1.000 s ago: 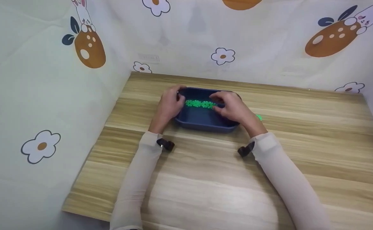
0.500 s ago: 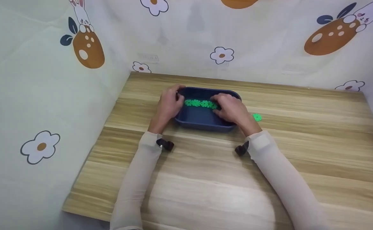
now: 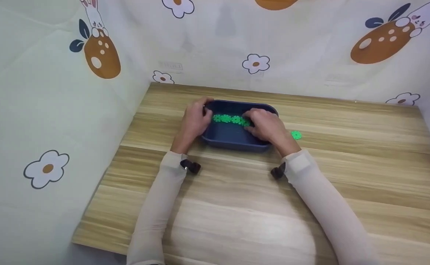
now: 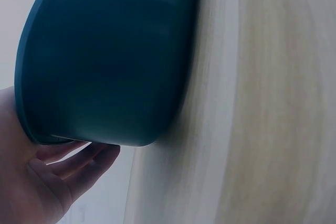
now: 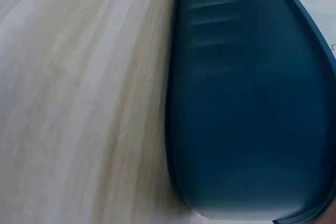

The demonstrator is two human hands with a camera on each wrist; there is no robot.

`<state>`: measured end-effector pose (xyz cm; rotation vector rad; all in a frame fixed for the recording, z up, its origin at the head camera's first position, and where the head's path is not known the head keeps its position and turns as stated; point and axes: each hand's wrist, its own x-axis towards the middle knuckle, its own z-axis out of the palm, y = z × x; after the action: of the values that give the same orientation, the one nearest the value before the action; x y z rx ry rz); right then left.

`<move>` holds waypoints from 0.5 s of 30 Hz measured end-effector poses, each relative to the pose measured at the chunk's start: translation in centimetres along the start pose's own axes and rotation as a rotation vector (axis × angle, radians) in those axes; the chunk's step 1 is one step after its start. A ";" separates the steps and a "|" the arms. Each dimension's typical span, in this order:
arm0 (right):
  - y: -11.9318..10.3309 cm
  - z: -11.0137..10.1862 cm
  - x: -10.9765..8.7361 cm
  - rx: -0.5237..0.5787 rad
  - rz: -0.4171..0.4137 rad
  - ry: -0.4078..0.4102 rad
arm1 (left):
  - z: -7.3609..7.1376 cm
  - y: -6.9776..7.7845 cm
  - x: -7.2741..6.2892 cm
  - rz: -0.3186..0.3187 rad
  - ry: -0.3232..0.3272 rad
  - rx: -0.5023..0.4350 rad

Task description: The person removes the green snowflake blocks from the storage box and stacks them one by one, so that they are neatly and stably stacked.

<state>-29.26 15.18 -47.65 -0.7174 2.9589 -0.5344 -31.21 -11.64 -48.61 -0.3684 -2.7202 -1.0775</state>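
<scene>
A dark blue plastic basin (image 3: pixel 237 146) sits on the wooden table. My left hand (image 3: pixel 195 120) grips its left end, thumb over the rim; in the left wrist view the fingers (image 4: pixel 86 169) lie along the outer wall. Inside, a row of green snowflake discs (image 3: pixel 225 118) stretches sideways across the basin. At the row's right end my right hand (image 3: pixel 268 124) reaches over the rim, thumb and fingertips closed around the last disc, partly hidden. From the right wrist, the basin's outer wall (image 5: pixel 252 108) covers most of the view and the hand barely shows.
One loose green disc (image 3: pixel 296 135) lies on the table (image 3: pixel 355 165) just right of the basin, beside my right wrist. A patterned cloth (image 3: pixel 292 44) hangs behind the table and along its left side.
My right hand has shifted slightly down and toward the basin's right end, and its forearm moved left, uncovering the loose disc. My left hand and the basin stay put.
</scene>
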 end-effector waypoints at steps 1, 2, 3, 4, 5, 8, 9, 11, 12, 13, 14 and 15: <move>0.0 0.0 0.0 0.000 -0.002 0.003 | 0.0 0.0 0.0 -0.003 -0.002 -0.001; 0.0 0.0 0.0 0.001 -0.001 0.008 | 0.0 0.0 0.0 -0.005 -0.003 -0.001; 0.0 0.0 0.0 0.003 0.000 0.011 | -0.1 0.0 0.0 -0.006 -0.003 -0.001; 0.0 0.0 0.0 0.005 0.002 0.013 | -0.1 0.0 0.0 -0.007 -0.003 0.000; 0.0 0.0 0.1 0.009 0.004 0.015 | 0.0 0.0 0.0 -0.008 -0.004 0.001; -0.1 0.0 0.1 0.012 0.013 0.011 | 0.0 0.0 0.0 -0.002 -0.001 0.003; -0.1 0.0 0.2 0.011 0.016 0.007 | 0.0 0.0 0.0 0.002 0.002 0.004; 0.0 -0.1 0.2 0.007 0.023 -0.003 | 0.0 0.0 0.0 0.011 0.004 0.005; 0.0 -0.1 0.2 0.001 0.026 -0.010 | 0.0 0.0 -0.1 0.015 0.005 0.004; 0.0 -0.1 0.2 -0.006 0.027 -0.017 | 0.0 -0.1 -0.1 0.016 0.005 0.004; 0.0 -0.2 0.2 -0.014 0.028 -0.023 | 0.0 -0.1 -0.1 0.017 0.004 0.004; 0.0 -0.2 0.2 -0.022 0.031 -0.029 | 0.0 -0.1 -0.1 0.015 0.003 0.005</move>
<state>-29.48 15.13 -47.43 -0.6746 2.9485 -0.4857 -31.16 -11.70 -48.66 -0.3850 -2.7130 -1.0663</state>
